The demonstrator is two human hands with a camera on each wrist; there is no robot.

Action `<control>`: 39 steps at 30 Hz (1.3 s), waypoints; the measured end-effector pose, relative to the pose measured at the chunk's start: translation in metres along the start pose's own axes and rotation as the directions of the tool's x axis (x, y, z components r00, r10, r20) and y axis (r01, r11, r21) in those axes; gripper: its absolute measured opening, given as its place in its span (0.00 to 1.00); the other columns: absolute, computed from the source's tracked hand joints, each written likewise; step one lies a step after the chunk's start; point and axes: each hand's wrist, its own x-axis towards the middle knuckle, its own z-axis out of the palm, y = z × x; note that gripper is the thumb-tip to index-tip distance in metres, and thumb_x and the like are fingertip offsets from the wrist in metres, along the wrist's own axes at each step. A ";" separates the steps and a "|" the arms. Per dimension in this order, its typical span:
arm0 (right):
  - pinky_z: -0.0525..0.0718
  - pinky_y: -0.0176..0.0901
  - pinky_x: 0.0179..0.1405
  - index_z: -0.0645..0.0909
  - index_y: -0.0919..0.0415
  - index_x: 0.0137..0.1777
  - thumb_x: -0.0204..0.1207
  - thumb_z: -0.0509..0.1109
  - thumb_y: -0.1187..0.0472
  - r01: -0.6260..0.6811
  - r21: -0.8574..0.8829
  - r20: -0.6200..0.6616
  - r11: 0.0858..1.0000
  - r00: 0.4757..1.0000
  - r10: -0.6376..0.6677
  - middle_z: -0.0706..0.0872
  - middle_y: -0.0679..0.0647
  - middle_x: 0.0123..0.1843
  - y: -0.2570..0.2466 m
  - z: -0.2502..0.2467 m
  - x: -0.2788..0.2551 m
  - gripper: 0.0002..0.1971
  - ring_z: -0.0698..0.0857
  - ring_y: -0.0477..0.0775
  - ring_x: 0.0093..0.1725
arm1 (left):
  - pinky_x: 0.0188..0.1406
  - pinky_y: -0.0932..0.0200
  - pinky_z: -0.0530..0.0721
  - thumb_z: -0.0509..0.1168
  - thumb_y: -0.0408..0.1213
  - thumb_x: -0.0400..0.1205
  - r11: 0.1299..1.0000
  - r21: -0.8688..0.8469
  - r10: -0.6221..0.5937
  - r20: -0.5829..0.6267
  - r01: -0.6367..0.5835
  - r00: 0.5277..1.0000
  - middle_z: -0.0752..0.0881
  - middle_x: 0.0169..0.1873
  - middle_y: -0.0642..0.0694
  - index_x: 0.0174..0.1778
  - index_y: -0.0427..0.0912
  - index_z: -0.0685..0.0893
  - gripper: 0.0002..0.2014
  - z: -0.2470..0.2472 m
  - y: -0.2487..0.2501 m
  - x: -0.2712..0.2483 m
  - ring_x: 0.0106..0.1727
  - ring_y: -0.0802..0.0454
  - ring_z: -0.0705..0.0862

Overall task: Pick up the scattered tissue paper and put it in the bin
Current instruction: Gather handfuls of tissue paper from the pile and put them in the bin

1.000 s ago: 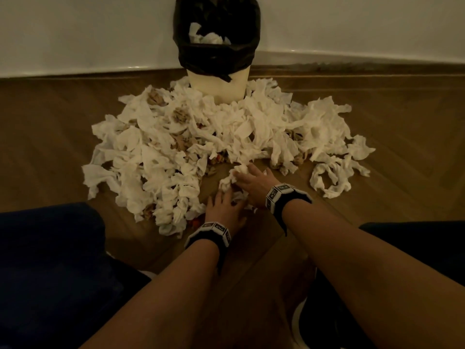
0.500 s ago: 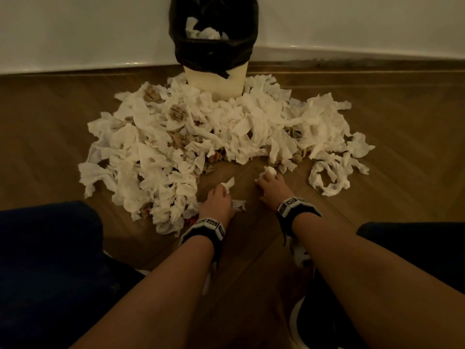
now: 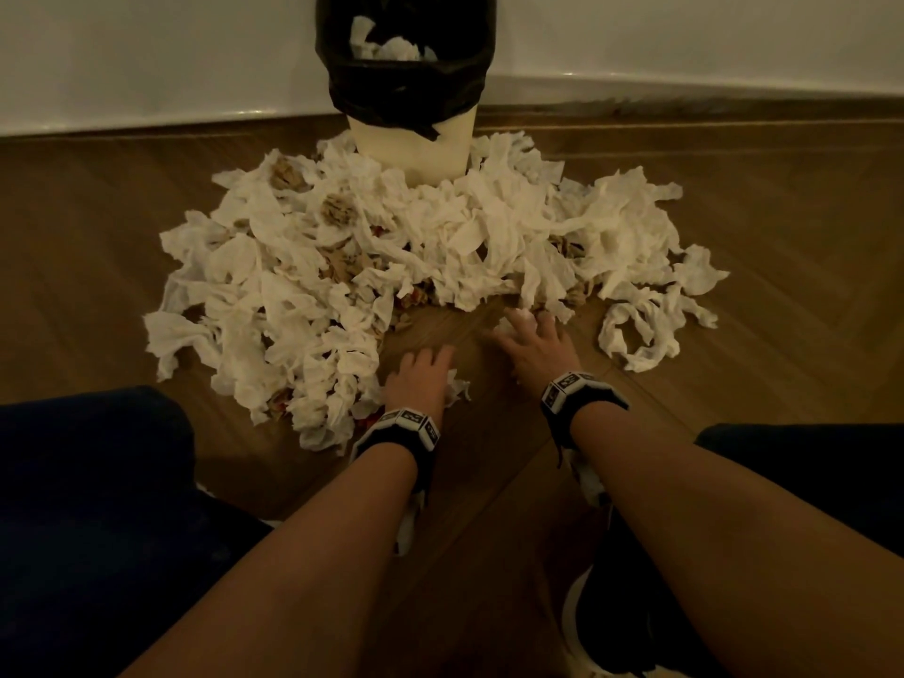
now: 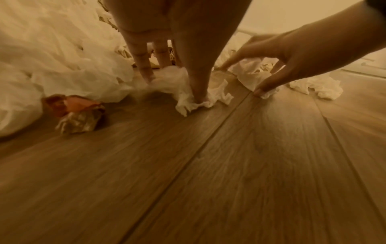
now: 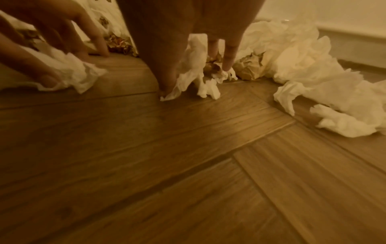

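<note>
A wide pile of white tissue paper (image 3: pixel 342 266) lies on the wooden floor around a cream bin (image 3: pixel 411 149) with a black liner (image 3: pixel 406 85); a few tissues show inside it. My left hand (image 3: pixel 420 369) is at the pile's near edge, with straight fingers and thumb pressing a small crumpled tissue (image 4: pixel 183 97) onto the floor. My right hand (image 3: pixel 533 335) is just to its right. There its thumb and curved fingers close around another tissue piece (image 5: pixel 188 72), which bunches up between them.
A looped tissue strip (image 3: pixel 636 335) lies apart at the right. Brown paper balls (image 3: pixel 337 210) and an orange crumpled wrapper (image 4: pixel 77 112) sit among the tissues. The white wall (image 3: pixel 685 36) stands behind the bin. My dark-trousered knees (image 3: pixel 88 506) and a shoe (image 3: pixel 601 623) flank bare floor.
Both hands have gone from closed grips to spread fingers on the floor. The right hand has reached forward to the pile's edge, and the left stays over its small tissue.
</note>
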 end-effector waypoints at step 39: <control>0.64 0.39 0.20 0.68 0.50 0.47 0.84 0.48 0.68 -0.285 0.820 0.466 -0.496 0.836 0.291 0.66 0.54 0.36 -0.011 -0.139 -0.039 0.13 0.62 0.50 0.26 | 0.70 0.51 0.71 0.48 0.34 0.88 0.803 -0.559 -0.223 0.039 0.206 0.974 0.75 0.70 0.35 0.71 0.33 0.74 0.18 -0.126 0.019 -0.006 0.70 0.39 0.74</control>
